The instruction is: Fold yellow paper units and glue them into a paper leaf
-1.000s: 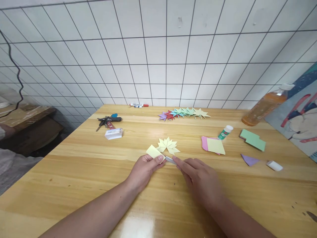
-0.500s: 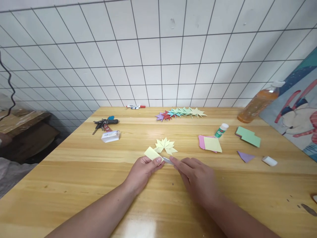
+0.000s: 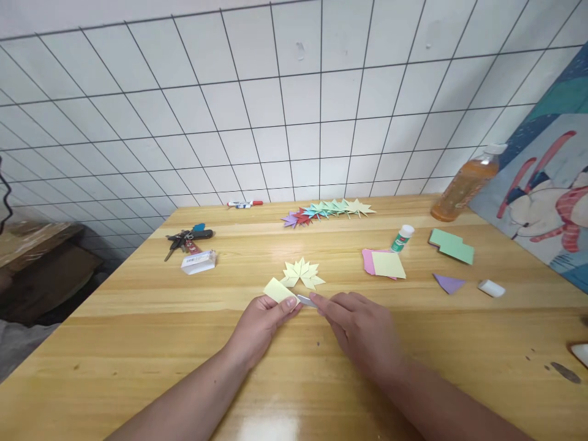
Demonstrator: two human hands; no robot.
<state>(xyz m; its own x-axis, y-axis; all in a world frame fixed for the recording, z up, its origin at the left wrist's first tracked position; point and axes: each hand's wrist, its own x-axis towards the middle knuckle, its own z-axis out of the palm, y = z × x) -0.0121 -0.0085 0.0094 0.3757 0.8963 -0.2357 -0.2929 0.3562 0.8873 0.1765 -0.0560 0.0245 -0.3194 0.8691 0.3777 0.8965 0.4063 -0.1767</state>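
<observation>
Wooden table (image 3: 138,331) against tiled wall (image 3: 257,104)

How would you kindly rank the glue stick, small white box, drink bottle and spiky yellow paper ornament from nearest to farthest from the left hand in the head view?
From the left hand:
1. Spiky yellow paper ornament, just beyond it, slightly right.
2. Small white box, off to its left.
3. Glue stick, well to the right.
4. Drink bottle, farther right and back.

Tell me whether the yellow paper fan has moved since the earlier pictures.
No: against the small dark spot on the tabletop, the yellow paper fan shows no clear shift; the whole view moved.
</observation>
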